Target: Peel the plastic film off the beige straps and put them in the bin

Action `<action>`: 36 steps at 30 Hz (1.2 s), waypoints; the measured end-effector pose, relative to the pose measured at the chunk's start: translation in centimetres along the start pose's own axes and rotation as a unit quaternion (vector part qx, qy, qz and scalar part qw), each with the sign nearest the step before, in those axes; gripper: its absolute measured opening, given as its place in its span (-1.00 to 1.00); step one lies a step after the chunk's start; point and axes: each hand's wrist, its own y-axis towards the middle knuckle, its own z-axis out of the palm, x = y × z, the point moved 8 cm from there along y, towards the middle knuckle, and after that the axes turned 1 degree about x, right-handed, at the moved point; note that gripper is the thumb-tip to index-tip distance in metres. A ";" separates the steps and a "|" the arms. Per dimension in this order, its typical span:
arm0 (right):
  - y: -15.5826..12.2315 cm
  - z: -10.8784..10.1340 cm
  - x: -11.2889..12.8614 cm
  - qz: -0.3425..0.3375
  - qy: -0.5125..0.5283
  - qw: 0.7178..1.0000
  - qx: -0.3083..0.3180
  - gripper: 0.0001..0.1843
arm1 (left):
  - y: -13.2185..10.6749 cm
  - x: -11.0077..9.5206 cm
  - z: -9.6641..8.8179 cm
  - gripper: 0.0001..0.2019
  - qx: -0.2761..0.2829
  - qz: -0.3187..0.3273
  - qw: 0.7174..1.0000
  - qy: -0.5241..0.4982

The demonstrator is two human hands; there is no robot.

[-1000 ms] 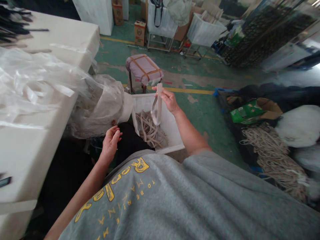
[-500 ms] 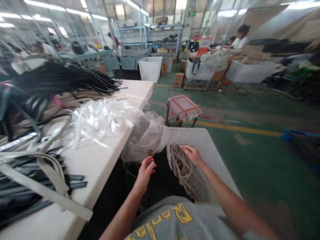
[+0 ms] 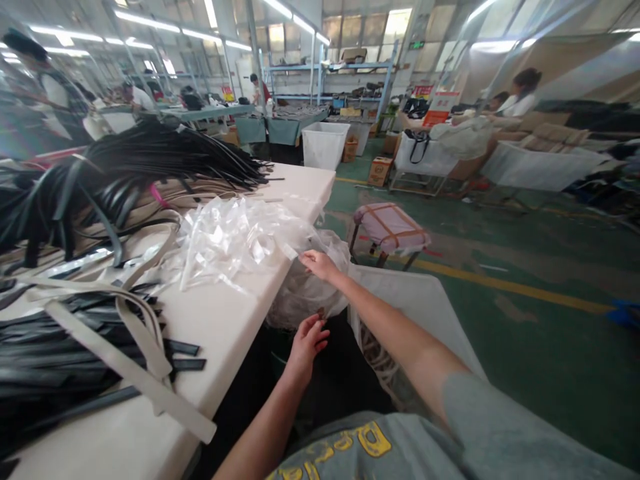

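Note:
My right hand point(image 3: 319, 264) reaches left across my body to the edge of the white table point(image 3: 235, 320), fingers pinching a strip of the clear plastic pile point(image 3: 235, 240). My left hand point(image 3: 307, 341) hovers lower, beside a plastic-wrapped bundle point(image 3: 305, 293) that hangs off the table edge, fingers loosely curled with nothing visible in them. A white bin point(image 3: 425, 307) with beige straps point(image 3: 373, 353) stands to the right of my knees. Beige straps point(image 3: 125, 347) and black straps point(image 3: 60, 360) lie on the table near me.
A big heap of black straps point(image 3: 130, 160) fills the table's far left. A taped stool point(image 3: 390, 230) stands on the green floor beyond the bin. White bins point(image 3: 325, 143), boxes and other people at work tables are farther back.
The view swung up from the bin to the table. My right hand let go of the beige strap, left the bin and reached across to the clear plastic. My left hand barely moved.

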 end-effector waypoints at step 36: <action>-22.0 0.0 1.0 0.037 0.094 0.989 0.108 -0.74 | -1.9 -2.6 0.5 -0.55 0.053 0.033 0.997 -0.055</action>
